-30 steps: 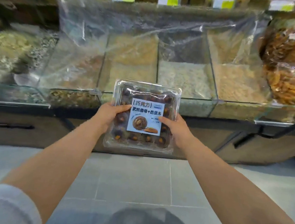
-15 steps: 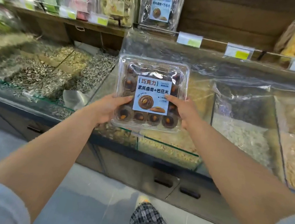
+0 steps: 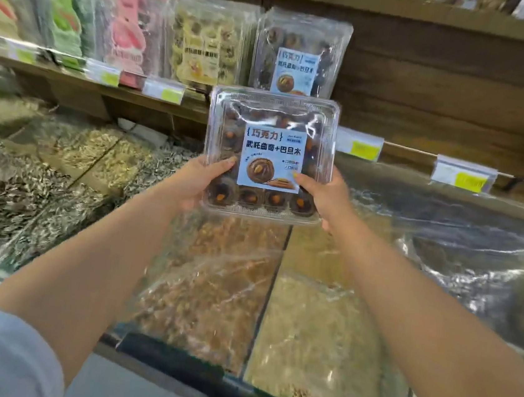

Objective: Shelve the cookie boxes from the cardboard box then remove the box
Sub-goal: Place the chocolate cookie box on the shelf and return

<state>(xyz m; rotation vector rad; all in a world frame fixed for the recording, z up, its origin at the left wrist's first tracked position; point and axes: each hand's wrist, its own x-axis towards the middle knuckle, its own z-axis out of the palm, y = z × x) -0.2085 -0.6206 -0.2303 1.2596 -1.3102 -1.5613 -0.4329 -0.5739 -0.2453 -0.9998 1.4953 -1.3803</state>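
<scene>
Head view is showing the left hand [image 3: 196, 181] and the right hand [image 3: 326, 199] gripping a clear cookie box [image 3: 274, 111] by its lower corners, thumbs [image 3: 226, 164] curling over the front beside its blue label [image 3: 272, 157], fingers hidden behind. The box is hanging upright above film-covered bulk bins [image 3: 306, 317], just below and in front of a matching cookie box [image 3: 300, 52] standing on the wooden shelf [image 3: 424, 137] beside other packets [image 3: 203, 41].
</scene>
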